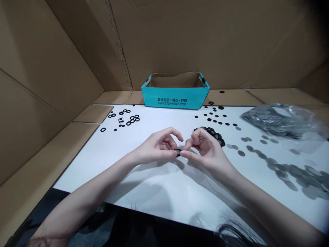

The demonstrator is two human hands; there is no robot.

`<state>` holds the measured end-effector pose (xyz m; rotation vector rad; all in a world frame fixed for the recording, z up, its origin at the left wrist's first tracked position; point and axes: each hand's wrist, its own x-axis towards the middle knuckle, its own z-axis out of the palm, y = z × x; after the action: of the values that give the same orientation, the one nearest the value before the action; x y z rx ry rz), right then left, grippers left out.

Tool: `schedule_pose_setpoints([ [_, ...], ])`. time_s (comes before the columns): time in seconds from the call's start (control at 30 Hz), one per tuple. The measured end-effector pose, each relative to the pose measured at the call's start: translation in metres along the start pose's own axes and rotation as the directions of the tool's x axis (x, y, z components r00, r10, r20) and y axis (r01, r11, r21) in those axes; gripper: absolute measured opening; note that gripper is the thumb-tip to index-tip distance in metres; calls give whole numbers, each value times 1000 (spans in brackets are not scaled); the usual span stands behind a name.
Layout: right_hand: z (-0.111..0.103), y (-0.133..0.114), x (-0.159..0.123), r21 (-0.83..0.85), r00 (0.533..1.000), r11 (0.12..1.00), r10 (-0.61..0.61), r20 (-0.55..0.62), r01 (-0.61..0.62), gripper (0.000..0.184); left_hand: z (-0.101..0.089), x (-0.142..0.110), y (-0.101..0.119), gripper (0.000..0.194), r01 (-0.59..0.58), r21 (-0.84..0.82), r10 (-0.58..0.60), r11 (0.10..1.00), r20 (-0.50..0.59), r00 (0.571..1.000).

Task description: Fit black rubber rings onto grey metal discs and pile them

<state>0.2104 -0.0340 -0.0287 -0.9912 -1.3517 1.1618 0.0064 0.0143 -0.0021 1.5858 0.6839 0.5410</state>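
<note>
Between my two hands, low over the white table, is a small round disc with a black rim (177, 152). My left hand (161, 145) pinches its left edge between thumb and fingers. From the other side, my right hand (203, 147) grips the right edge with thumb and fingertip. Just behind my right hand lies a pile of black-rimmed discs (211, 131), partly hidden by that hand. Grey discs (241, 153) are scattered to the right of it.
A teal open box (175, 97) stands at the back. Black rings (132, 119) and small black pieces lie at the left, with more black pieces (215, 120) at the back right. A clear plastic bag of grey discs (277, 118) sits right, before many loose grey discs (300, 176). Cardboard walls surround the table.
</note>
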Motion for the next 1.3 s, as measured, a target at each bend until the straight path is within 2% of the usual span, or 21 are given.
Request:
schedule_pose_setpoints([
  [0.13, 3, 1, -1, -13, 999, 1000, 11, -34, -11, 54, 2, -1, -2, 35, 22, 22, -23, 1000, 26, 999],
  [0.2, 4, 3, -2, -21, 999, 1000, 14, -52, -15, 52, 3, -2, -3, 36, 25, 2, -25, 1000, -3, 1000],
  [0.37, 7, 6, -4, -52, 994, 999, -8, -105, 3, 48, 7, 0, -7, 36, -72, -22, 68, 997, -125, 990],
  [0.53, 8, 4, -4, -19, 996, 1000, -14, -86, 13, 43, 9, -2, -7, 32, -115, -23, 111, 993, -129, 985],
  [0.63, 10, 5, -6, -29, 990, 999, -50, -135, 46, 42, 9, -3, -5, 30, -122, -46, 117, 991, -97, 988],
  [0.77, 14, 7, -10, -27, 978, 997, -82, -192, 78, 43, 4, -4, -1, 28, -57, -64, 58, 996, 14, 998],
  [0.87, 13, 8, -9, -60, 988, 997, -65, -138, 57, 41, 1, -4, 1, 29, -22, -19, 23, 1000, 34, 999],
  [1.0, 9, 7, -6, -212, 994, 974, -97, -51, 85, 32, 0, -4, -1, 35, -9, 47, 9, 999, 3, 1000],
  [1.2, 7, 4, -6, -302, 990, 947, -128, -54, 106, 22, 4, -3, -3, 33, -88, 163, 105, 983, -97, 990],
  [1.3, 8, 5, -7, -257, 989, 960, -131, -65, 110, 25, 6, -4, -2, 30, -66, 124, 78, 990, -98, 992],
])
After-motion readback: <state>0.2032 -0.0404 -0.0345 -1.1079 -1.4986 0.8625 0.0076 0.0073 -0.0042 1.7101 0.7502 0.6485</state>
